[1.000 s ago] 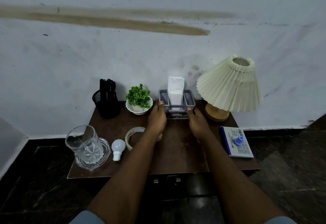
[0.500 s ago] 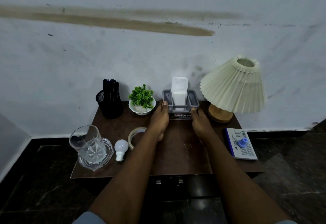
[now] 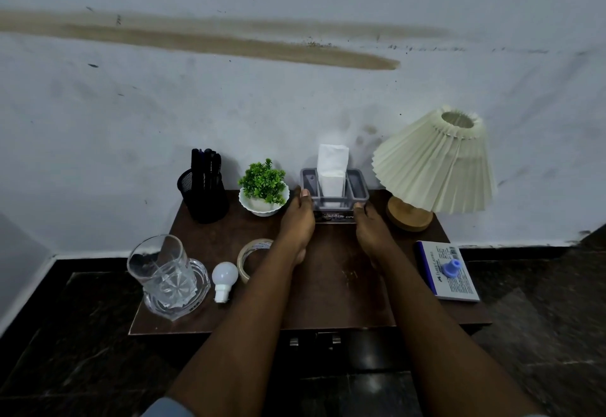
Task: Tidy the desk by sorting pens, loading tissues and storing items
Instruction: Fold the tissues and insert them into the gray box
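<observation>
A grey tissue box (image 3: 358,187) stands at the back of the small brown desk (image 3: 331,285), with a white tissue (image 3: 332,167) sticking up from its middle. My left hand (image 3: 296,219) grips the box's left front corner and my right hand (image 3: 372,228) grips its right front corner. Several dark pens (image 3: 205,167) stand in a black mesh pen holder (image 3: 203,198) at the back left. A roll of clear tape (image 3: 251,257) lies partly hidden under my left forearm.
A small potted green plant (image 3: 263,188) sits between the pen holder and the box. A pleated cream lamp (image 3: 433,164) stands at the back right. A glass tumbler (image 3: 160,269) on a glass dish, a white bulb (image 3: 224,277) and a blue-white booklet (image 3: 447,270) with a blue cap lie nearer the front.
Both hands stay on the tissue box's front corners. The whole scene has shifted slightly in view, from head motion; nothing on the desk has visibly moved.
</observation>
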Motion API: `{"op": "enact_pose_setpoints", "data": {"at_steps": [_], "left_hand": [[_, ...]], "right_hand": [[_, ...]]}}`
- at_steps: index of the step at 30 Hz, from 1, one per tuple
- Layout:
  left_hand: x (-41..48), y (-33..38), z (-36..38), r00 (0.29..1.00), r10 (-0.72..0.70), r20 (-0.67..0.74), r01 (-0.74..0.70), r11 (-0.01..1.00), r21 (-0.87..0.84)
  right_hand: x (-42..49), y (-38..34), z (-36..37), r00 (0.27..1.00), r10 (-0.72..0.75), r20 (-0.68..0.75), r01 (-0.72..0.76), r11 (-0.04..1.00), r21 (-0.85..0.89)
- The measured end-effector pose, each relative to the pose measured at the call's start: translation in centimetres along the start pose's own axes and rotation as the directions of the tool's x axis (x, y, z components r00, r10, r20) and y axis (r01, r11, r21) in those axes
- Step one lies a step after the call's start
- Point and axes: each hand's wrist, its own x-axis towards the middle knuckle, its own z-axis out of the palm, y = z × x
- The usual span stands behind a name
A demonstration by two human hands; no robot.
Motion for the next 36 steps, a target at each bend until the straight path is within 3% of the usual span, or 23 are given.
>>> {"op": "enact_pose_setpoints", "data": {"at_steps": [19,28,31,36], "left_hand": [[-0.7,0.4,0.0,0.999,-0.042,0.023,0.043,0.998,-0.046],[-1.1,0.8,-0.2,0.993,-0.105,0.049,0.109,0.989,-0.098],[-1.5,1.6,0.0,0.982,-0.158,0.107,0.173,0.973,-0.15],[-4.6,5.4,-2.6,0.948,-0.267,0.17,0.28,0.958,-0.055]], "right_hand": [[-0.4,-0.8,0.0,1.0,0.012,0.02,-0.013,1.0,0.007],[-0.8,-1.2,-0.5,0.995,0.102,-0.017,-0.101,0.993,0.052],[-1.3,-1.7,-0.7,0.993,0.12,0.011,-0.12,0.992,-0.033],[-3.7,-3.1,-0.9,0.991,0.129,0.048,-0.111,0.956,-0.272]]}}
